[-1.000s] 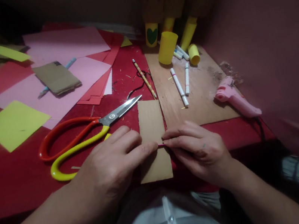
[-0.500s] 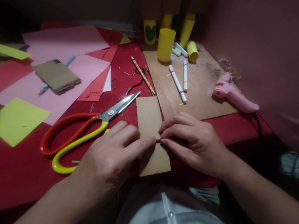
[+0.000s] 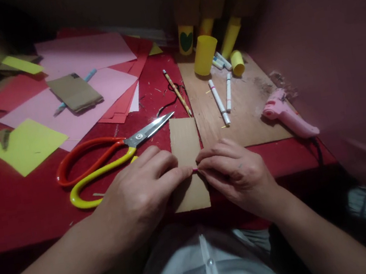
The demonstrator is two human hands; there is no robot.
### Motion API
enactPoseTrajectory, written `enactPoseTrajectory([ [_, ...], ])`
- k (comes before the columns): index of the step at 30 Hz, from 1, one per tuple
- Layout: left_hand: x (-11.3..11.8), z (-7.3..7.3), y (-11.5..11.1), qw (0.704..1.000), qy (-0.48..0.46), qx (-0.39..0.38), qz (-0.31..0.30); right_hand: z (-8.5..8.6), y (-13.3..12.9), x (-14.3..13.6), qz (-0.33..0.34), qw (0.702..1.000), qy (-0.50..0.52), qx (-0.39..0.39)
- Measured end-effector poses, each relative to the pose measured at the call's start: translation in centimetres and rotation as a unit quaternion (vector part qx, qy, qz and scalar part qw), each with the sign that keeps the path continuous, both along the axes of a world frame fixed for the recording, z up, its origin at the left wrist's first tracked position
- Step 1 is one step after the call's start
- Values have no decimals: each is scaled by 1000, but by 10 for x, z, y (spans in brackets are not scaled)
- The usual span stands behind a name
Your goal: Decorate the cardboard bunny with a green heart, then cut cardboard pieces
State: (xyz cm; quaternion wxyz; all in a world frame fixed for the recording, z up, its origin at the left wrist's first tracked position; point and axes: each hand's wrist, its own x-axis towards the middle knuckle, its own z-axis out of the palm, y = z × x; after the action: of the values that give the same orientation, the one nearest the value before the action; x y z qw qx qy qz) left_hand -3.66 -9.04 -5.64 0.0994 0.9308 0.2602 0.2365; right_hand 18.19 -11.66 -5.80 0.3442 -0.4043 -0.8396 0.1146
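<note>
A cardboard strip lies lengthwise in front of me near the red table's front edge. Over its middle, a thin dark pink piece shows in the small gap between my fingertips; most of it is hidden, so its kind is unclear. My left hand is closed, thumb and fingers pinching the piece's left end. From the other side my right hand pinches the right end between thumb and fingertips. Beside my left hand lie big scissors with red and yellow handles, blades slightly apart.
Pink paper, a yellow sheet and a folded cardboard piece lie at left. A pencil lies beyond the strip. On a wooden board are white markers, yellow paper tubes and a pink glue gun.
The whole view has shifted slightly, so the table things appear a little further right. Both hands keep the same pinch over the cardboard strip.
</note>
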Motion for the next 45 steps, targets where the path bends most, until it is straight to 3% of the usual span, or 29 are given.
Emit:
enactPoseTrajectory([
  [5, 3, 10, 8, 997, -38, -61, -10, 0, 0, 0, 4, 1000, -3, 0],
  [12, -5, 22, 14, 995, -45, -88, 30, -1, 0, 0, 3, 1000, 2, -4],
  [29, 12, 9, 9, 998, 41, -40, -18, -1, -1, 1, 13, 999, 44, -19],
  [36, 13, 11, 9, 997, 34, -61, -16, 5, -1, 7, 2, 989, 107, -101],
  [45, 13, 12, 8, 997, 40, -65, -14, 5, 1, 6, 4, 989, 101, -103],
])
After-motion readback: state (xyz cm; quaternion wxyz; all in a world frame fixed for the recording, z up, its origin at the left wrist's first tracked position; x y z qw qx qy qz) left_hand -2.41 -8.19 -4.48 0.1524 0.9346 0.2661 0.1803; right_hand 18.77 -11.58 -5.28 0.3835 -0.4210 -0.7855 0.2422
